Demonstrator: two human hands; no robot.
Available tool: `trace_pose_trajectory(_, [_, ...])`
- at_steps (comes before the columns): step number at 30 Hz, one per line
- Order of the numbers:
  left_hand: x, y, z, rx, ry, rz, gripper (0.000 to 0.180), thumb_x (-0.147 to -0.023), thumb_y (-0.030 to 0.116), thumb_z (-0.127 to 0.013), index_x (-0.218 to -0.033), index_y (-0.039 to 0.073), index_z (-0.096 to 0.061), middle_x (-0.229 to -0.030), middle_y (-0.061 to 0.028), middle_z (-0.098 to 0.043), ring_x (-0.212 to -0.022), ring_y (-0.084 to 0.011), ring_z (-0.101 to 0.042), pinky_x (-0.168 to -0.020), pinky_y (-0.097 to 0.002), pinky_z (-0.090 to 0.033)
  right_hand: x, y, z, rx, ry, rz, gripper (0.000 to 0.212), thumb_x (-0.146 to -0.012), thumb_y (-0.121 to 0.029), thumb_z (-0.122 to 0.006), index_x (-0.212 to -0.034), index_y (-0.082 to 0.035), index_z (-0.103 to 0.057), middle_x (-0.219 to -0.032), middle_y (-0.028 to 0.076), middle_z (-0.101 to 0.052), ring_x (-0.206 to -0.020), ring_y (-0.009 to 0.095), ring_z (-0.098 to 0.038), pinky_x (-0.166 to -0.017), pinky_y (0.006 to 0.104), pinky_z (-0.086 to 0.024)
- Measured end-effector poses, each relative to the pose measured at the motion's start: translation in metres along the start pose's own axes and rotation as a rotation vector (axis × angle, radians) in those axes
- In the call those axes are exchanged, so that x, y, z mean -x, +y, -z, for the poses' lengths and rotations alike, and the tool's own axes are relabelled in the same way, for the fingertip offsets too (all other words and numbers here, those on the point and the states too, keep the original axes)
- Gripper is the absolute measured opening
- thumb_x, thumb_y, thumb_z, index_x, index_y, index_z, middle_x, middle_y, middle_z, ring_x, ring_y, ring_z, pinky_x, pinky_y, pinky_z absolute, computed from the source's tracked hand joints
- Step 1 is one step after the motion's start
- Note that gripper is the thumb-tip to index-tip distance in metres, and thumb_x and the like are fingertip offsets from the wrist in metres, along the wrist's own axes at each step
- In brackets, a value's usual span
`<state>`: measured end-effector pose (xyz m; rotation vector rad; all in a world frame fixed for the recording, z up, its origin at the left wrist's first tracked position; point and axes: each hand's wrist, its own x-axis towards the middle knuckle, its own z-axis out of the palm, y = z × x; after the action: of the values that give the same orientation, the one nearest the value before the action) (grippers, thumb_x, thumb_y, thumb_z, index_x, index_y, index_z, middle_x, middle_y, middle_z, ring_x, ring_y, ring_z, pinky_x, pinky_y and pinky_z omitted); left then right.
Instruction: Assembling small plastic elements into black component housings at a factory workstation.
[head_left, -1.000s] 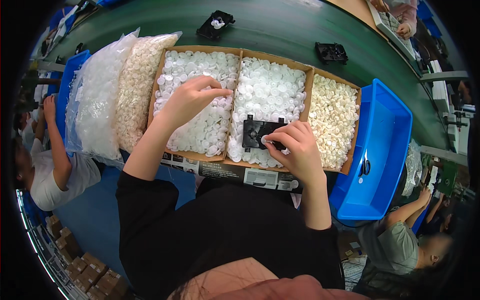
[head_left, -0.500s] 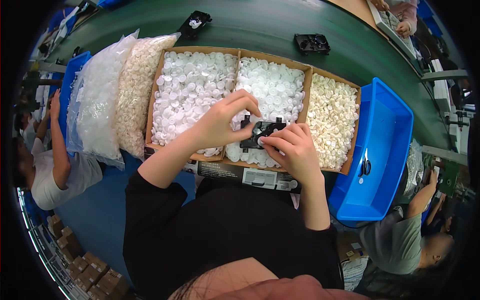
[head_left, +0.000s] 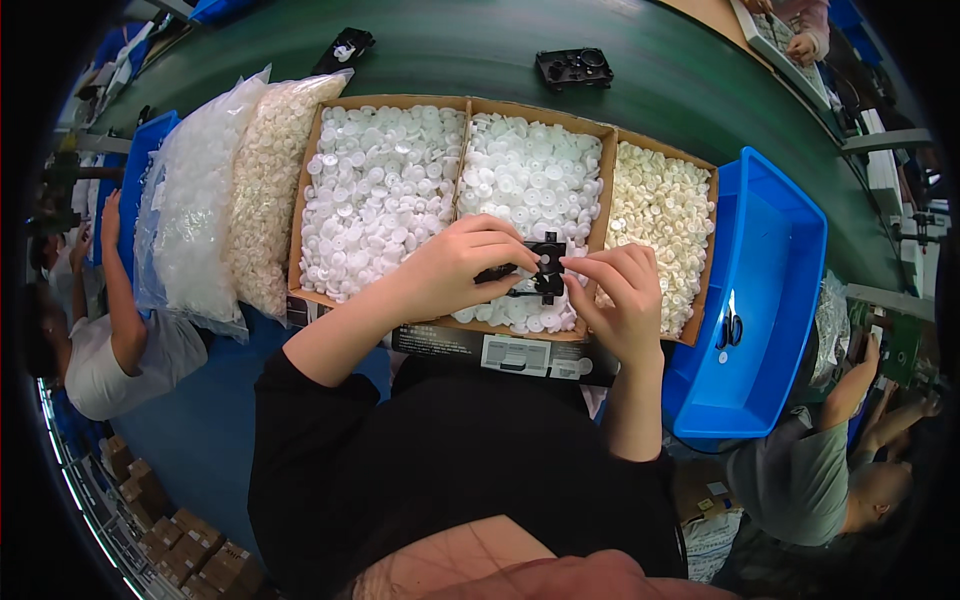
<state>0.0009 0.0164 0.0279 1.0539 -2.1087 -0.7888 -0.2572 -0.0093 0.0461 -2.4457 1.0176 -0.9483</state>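
Observation:
A black plastic housing [head_left: 551, 283] with small white parts in it is held above the middle compartment of white plastic gears [head_left: 535, 165]. My left hand [head_left: 465, 265] grips it from the left, fingers reaching over its top. At its right edge is my right hand [head_left: 622, 295], thumb and forefinger drawn together in a pinch; whatever lies between those tips is too small to make out. More white gears [head_left: 380, 190] fill the left compartment. Cream-coloured small parts [head_left: 665, 225] fill the right one, close beside my right hand.
Two black housings [head_left: 575, 68] [head_left: 343, 50] lie on the green conveyor belt [head_left: 450, 60] beyond the cardboard box. A blue bin [head_left: 690, 395] with scissors [head_left: 735, 328] stands right. Filled plastic bags [head_left: 195, 210] stand left. Co-workers sit at both sides.
The housing has turned in my hands and shifted slightly right. My left hand has come down onto it, while my right has drawn to its right edge. The belt's housings have moved left.

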Motion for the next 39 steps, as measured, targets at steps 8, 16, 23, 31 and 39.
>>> trace_pose_trajectory(8, [0.001, 0.004, 0.001, -0.114, 0.067, 0.025, 0.026, -0.083, 0.008, -0.082, -0.108, 0.013, -0.076, -0.107, 0.0001, -0.075, -0.113, -0.0218, -0.066, -0.097, -0.0377, -0.054, 0.001, 0.002, 0.000, 0.008, 0.011, -0.009, 0.022, -0.078, -0.012, -0.086, -0.098, -0.013, -0.078, -0.088, 0.000, -0.069, -0.083, 0.021, -0.061, -0.080, 0.0370, -0.045])
trace_pose_trajectory(16, [0.002, 0.005, -0.004, -0.170, 0.044, 0.107, 0.023, -0.085, 0.014, -0.082, -0.106, 0.012, -0.073, -0.109, -0.0032, -0.073, -0.115, -0.0248, -0.065, -0.099, -0.0407, -0.053, 0.002, 0.003, 0.002, 0.022, 0.031, -0.010, 0.020, -0.079, -0.009, -0.085, -0.096, -0.013, -0.078, -0.088, 0.000, -0.068, -0.083, 0.021, -0.062, -0.080, 0.0368, -0.045])
trace_pose_trajectory(23, [0.006, 0.017, -0.003, -0.291, 0.009, 0.058, 0.056, -0.079, 0.020, -0.086, -0.130, 0.010, -0.063, -0.133, -0.0124, -0.060, -0.124, -0.0344, -0.057, -0.106, -0.0466, -0.047, -0.003, 0.031, 0.004, 0.259, 0.084, -0.320, 0.014, -0.091, -0.014, -0.075, -0.105, -0.012, -0.074, -0.096, 0.006, -0.069, -0.094, 0.027, -0.062, -0.086, 0.0420, -0.045])
trace_pose_trajectory(31, [-0.044, 0.001, 0.010, -0.207, 0.153, 0.141, 0.078, -0.075, 0.015, -0.089, -0.143, 0.010, -0.051, -0.133, -0.0150, -0.061, -0.123, -0.0366, -0.060, -0.105, -0.0473, -0.050, -0.016, 0.066, -0.007, 0.303, -0.006, -0.418, 0.014, -0.093, -0.016, -0.075, -0.105, -0.010, -0.074, -0.103, 0.009, -0.068, -0.100, 0.031, -0.064, -0.090, 0.0439, -0.046])
trace_pose_trajectory(39, [-0.177, -0.163, 0.044, -0.626, 0.419, 0.352, 0.104, -0.084, 0.053, -0.083, -0.159, 0.005, -0.029, -0.152, -0.0242, -0.043, -0.141, -0.0406, -0.044, -0.119, -0.0502, -0.038, -0.017, 0.067, -0.016, 0.324, 0.036, -0.362, 0.014, -0.092, -0.013, -0.076, -0.105, -0.010, -0.073, -0.101, 0.007, -0.066, -0.097, 0.029, -0.062, -0.089, 0.0434, -0.046])
